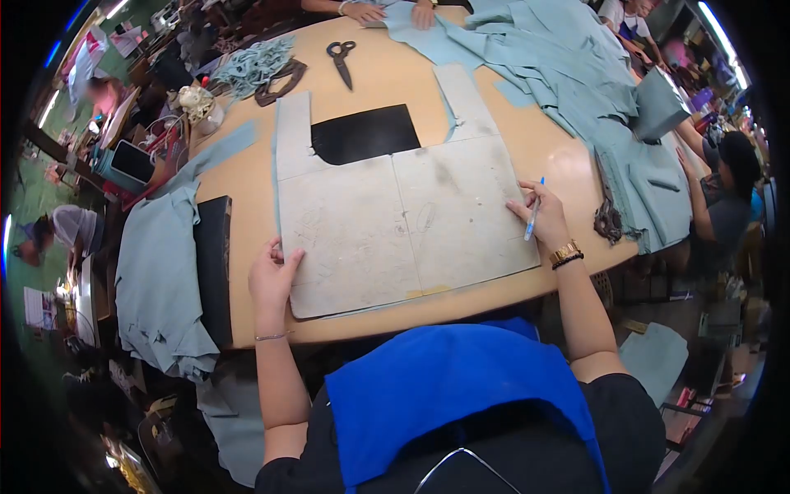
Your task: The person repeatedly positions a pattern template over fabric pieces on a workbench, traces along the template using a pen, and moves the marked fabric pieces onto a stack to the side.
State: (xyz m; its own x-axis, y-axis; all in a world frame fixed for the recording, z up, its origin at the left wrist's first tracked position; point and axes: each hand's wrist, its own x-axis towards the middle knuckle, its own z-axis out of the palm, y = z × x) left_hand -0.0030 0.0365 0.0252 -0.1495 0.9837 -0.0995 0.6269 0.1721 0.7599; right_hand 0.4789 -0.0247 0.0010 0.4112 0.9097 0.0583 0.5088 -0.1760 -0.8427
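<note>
A large whitish cardboard pattern (354, 222) with two upward arms lies flat before me, marked with pencil lines and smudges. Light blue-green cloth (276, 193) shows along its edges from underneath. My left hand (274, 276) is closed at the pattern's lower left edge, thumb on top and fingers at the side. At the right edge, my right hand (541, 216) holds a blue-and-clear pen (533, 216) upright between its fingers, with the thumb and fingertips touching the pattern. Inside the notch between the arms a black sheet (366, 134) is visible.
Black-handled scissors (341, 62) lie beyond the pattern on the table (562, 169). Cloth strips (251, 66) sit at back left, heaped cloth (551, 66) at back right. Folded cloth (160, 272) and a dark board (216, 263) are left. A co-worker's hands (362, 11) rest opposite.
</note>
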